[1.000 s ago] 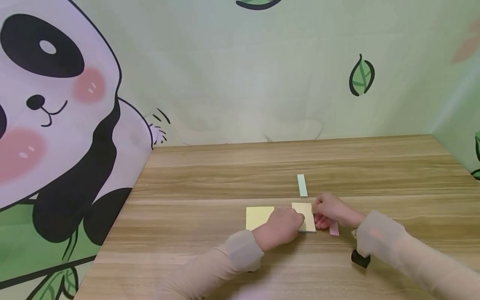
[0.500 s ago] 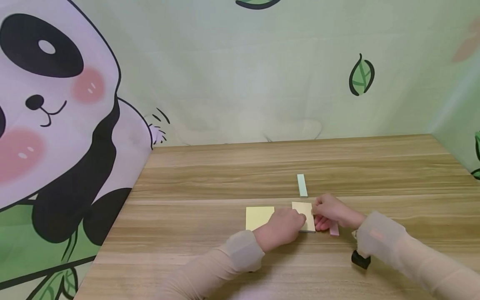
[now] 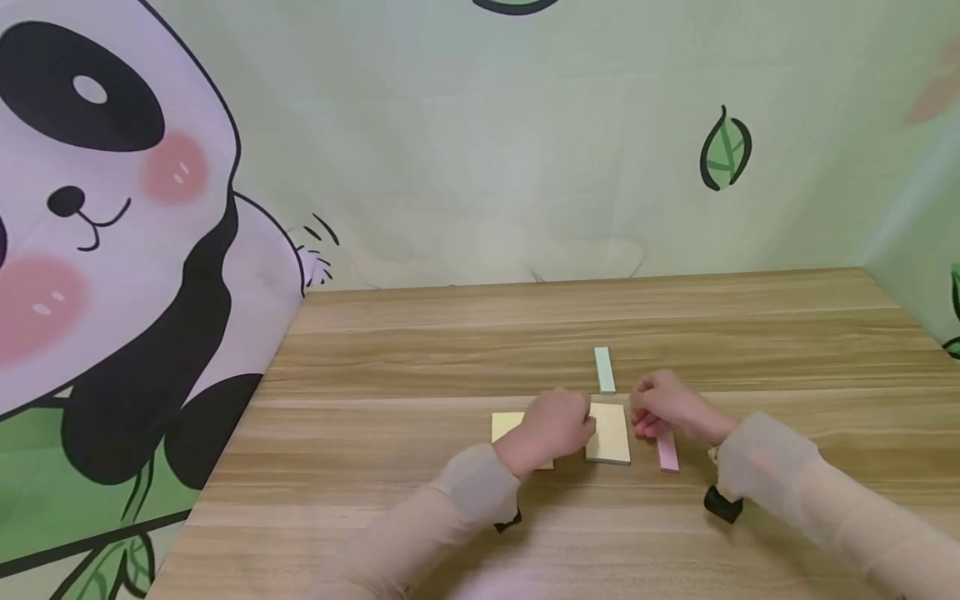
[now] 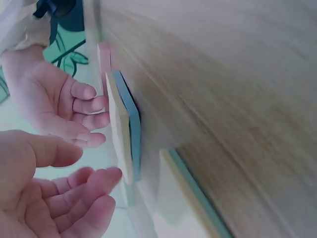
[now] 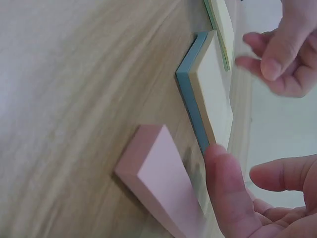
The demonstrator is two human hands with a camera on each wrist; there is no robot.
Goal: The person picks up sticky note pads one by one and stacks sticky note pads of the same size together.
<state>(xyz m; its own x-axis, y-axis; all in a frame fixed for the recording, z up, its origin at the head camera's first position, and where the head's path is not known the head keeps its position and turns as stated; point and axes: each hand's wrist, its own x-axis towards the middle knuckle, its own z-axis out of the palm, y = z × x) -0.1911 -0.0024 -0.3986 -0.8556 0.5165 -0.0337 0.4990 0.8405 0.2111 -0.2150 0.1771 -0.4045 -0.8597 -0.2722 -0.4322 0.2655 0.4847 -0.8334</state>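
A cream sticky-note pad (image 3: 611,442) lies flat on top of a blue pad (image 5: 185,82). Just left of this stack hovers my left hand (image 3: 551,429), fingers loosely bent and holding nothing. It partly hides a yellow pad (image 3: 506,423), which has a green layer (image 4: 193,183) beneath. My right hand (image 3: 671,406) is at the stack's right side, thumb and fingers apart with nothing between them; whether a fingertip touches the stack I cannot tell. Under that hand, a narrow pink pad (image 3: 667,452) is partly covered.
Behind the stack lies a narrow pale green pad (image 3: 604,370). All the pads rest on a wood-grain table (image 3: 375,350). A printed cloth backdrop (image 3: 480,150) with a panda and leaves rises along the table's far and side edges.
My left hand has come off the cream pad and moved up and left, leaving the pad fully visible. The right hand has shifted slightly up and away, uncovering more of the pink pad.
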